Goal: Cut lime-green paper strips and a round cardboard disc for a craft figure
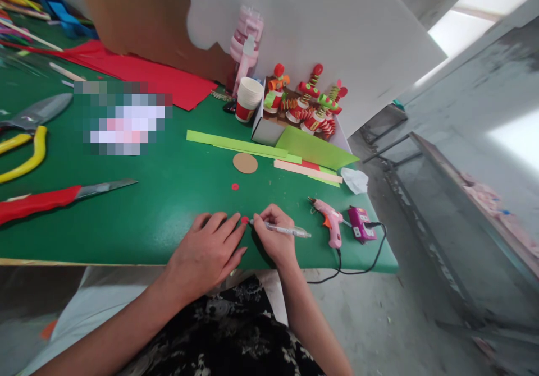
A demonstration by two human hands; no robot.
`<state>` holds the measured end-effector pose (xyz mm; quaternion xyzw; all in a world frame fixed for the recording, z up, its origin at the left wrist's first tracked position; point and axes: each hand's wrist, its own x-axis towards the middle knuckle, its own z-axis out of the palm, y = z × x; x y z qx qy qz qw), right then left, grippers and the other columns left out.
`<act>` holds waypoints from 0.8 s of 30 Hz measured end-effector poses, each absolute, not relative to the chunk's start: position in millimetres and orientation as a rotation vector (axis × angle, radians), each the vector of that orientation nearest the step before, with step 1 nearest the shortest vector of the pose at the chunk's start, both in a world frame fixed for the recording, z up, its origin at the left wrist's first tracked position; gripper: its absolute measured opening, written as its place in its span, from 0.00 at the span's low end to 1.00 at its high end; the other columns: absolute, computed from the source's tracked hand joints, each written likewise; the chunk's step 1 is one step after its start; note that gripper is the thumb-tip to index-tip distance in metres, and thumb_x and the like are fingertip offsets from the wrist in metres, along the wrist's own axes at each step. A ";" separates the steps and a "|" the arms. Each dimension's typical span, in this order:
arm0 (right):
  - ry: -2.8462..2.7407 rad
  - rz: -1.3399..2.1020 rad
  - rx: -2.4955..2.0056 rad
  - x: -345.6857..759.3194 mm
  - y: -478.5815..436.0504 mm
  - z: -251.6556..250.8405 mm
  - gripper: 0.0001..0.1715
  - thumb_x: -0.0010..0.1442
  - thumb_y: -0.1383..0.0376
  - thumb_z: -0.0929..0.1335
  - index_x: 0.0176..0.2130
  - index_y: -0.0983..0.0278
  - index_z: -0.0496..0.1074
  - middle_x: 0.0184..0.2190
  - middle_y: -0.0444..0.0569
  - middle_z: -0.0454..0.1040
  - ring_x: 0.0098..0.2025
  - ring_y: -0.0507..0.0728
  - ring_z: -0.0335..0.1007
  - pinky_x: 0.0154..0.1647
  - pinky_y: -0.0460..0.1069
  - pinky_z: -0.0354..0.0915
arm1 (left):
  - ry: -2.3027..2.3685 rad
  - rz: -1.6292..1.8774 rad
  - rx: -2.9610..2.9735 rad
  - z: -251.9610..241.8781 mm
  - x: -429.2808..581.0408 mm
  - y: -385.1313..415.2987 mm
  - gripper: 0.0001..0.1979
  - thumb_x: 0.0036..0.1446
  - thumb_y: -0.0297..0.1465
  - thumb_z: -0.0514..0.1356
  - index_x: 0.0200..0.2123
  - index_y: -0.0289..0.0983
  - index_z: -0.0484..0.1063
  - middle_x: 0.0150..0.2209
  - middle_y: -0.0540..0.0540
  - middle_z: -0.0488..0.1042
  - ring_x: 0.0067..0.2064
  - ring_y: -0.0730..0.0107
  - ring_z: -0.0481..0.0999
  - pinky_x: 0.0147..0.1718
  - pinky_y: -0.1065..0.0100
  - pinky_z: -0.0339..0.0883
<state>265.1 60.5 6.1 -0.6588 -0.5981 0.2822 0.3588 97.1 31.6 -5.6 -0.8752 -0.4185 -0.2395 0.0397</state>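
Observation:
My right hand [275, 234] is closed on a clear-and-white pen [290, 230], whose tip points left at a small red paper piece [245, 220] on the green table [160, 219]. My left hand [209, 247] lies on the table with its fingers spread, an index fingertip at the edge of that red piece. Another small red piece [235, 186] lies a little farther back, below a brown cardboard disc [245, 163].
A pink glue gun [332, 221] and a purple box [362, 224] with a cable stand at right. Behind are green strips [236, 144], paper cups [248, 98], a box of cup figures [265, 129] and a pink bottle [246, 45]. Red-handled scissors [46, 201] and yellow-handled shears [37, 154] lie left.

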 end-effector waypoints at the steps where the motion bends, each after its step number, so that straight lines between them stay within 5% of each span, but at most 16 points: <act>1: -1.545 0.723 -1.697 265.0 60.4 5.7 0.15 0.53 0.57 0.66 0.21 0.59 0.61 0.16 0.38 0.62 0.19 0.50 0.56 0.22 0.45 0.54 | -1.280 -0.733 -2.679 -5.6 97.0 31.7 0.19 0.65 0.35 0.54 0.52 0.32 0.75 0.52 0.38 0.79 0.47 0.53 0.72 0.44 0.53 0.62; 24: -1.528 0.785 -1.677 264.0 60.8 6.9 0.15 0.53 0.56 0.66 0.21 0.59 0.62 0.16 0.38 0.62 0.19 0.50 0.57 0.22 0.45 0.55 | -1.278 -0.740 -2.676 -6.4 97.0 31.9 0.19 0.65 0.35 0.54 0.52 0.31 0.75 0.52 0.39 0.79 0.48 0.52 0.71 0.44 0.52 0.62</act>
